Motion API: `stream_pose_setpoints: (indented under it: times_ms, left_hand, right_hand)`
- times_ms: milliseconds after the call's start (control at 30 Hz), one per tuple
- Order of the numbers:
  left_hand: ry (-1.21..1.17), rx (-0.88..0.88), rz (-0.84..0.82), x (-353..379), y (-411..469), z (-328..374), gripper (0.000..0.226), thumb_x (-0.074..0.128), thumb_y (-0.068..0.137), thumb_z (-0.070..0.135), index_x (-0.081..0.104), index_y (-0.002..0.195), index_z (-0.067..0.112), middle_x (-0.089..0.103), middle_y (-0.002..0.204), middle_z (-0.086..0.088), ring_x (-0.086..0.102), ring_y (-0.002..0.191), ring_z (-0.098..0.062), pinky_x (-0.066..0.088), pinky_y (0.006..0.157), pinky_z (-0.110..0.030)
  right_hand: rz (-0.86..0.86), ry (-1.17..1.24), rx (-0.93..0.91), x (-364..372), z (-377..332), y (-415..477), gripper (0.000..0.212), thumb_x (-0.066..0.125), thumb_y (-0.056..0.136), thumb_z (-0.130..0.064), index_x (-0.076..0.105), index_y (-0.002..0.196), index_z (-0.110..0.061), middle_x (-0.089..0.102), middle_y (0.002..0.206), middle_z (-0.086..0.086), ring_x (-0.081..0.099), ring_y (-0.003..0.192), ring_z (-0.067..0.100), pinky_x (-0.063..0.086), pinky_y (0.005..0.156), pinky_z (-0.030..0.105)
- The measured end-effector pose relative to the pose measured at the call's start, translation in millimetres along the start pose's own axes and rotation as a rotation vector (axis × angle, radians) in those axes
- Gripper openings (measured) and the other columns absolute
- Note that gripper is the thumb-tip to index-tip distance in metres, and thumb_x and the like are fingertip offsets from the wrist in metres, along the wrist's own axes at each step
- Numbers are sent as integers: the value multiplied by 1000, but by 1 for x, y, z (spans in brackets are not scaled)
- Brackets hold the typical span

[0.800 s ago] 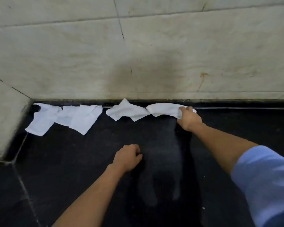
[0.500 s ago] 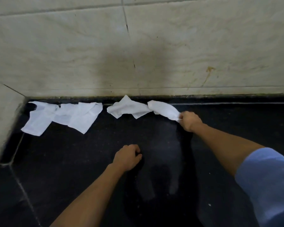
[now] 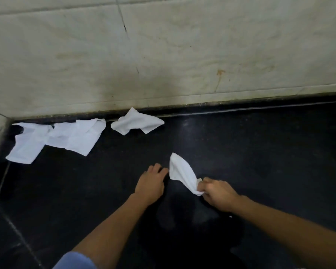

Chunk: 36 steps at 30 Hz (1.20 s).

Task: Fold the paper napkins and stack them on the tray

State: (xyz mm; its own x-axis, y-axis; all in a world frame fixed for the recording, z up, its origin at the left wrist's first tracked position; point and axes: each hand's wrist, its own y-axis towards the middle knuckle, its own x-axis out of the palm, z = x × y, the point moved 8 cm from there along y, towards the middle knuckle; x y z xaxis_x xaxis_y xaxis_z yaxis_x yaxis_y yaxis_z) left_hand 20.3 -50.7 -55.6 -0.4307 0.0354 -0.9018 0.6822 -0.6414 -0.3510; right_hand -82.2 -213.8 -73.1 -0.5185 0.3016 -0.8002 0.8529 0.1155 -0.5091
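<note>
Right hand (image 3: 215,193) pinched crumpled white paper napkin (image 3: 180,171) by one end, left hand (image 3: 150,184) loosely curled, empty beside it; napkin probably needed flattening on black stone desk (image 3: 260,152) before folding.

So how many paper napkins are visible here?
5: three overlapping napkins near the left corner, crumpled napkin by the wall, held napkin pinched by the right hand. Overlap may hide more.

Crumpled white napkin (image 3: 179,170) nearest; other napkins (image 3: 76,136) rumpled farther back
</note>
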Motion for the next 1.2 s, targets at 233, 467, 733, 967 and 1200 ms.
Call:
stream_pose_setpoints:
  times_ms: [233, 467, 733, 967, 1200]
  left_hand:
    - [246, 126, -18, 44, 6, 45, 45, 46, 87, 14, 43, 132, 14, 42, 137, -9, 40, 117, -27, 33, 97, -37]
    - [-17, 10, -36, 43, -26, 31, 21, 48, 88, 25, 59, 103, 15, 53, 112, -4, 46, 105, -23, 38, 88, -33]
    - [-752, -366, -33, 32, -80, -18, 27, 56, 86, 7, 50, 61, 15, 52, 60, 6, 46, 57, -5, 37, 58, -27]
    - [-1258, -846, 138, 29, -50, -44, 20, 45, 94, 11, 59, 79, 8, 62, 80, -8, 60, 75, -25, 52, 74, -39]
    - [-1169, -668, 173, 24, -47, -31, 12, 57, 81, -5, 64, 86, 4, 68, 81, -9, 65, 75, -20, 55, 68, -34]
  right_hand:
    - [-66, 61, 32, 35, 24, -32, 25, 53, 89, -33, 59, 112, -25, 55, 116, -1, 58, 104, 21, 43, 80, 30]
    - [-141, 168, 49, 25, 35, -38, 25, 66, 78, -52, 61, 83, -28, 56, 92, -11, 55, 90, 13, 45, 74, 30]
    - [33, 718, 136, -18, 51, -8, 15, 78, 78, -24, 64, 71, -27, 64, 67, -12, 56, 64, 0, 46, 66, 26]
    - [147, 748, 284, -34, 57, 57, 10, 75, 80, -29, 68, 84, -22, 64, 86, -6, 61, 87, 13, 47, 75, 27]
    - [150, 522, 233, -23, 54, 28, 16, 67, 84, -25, 68, 100, -29, 66, 101, -10, 62, 93, 12, 52, 83, 32]
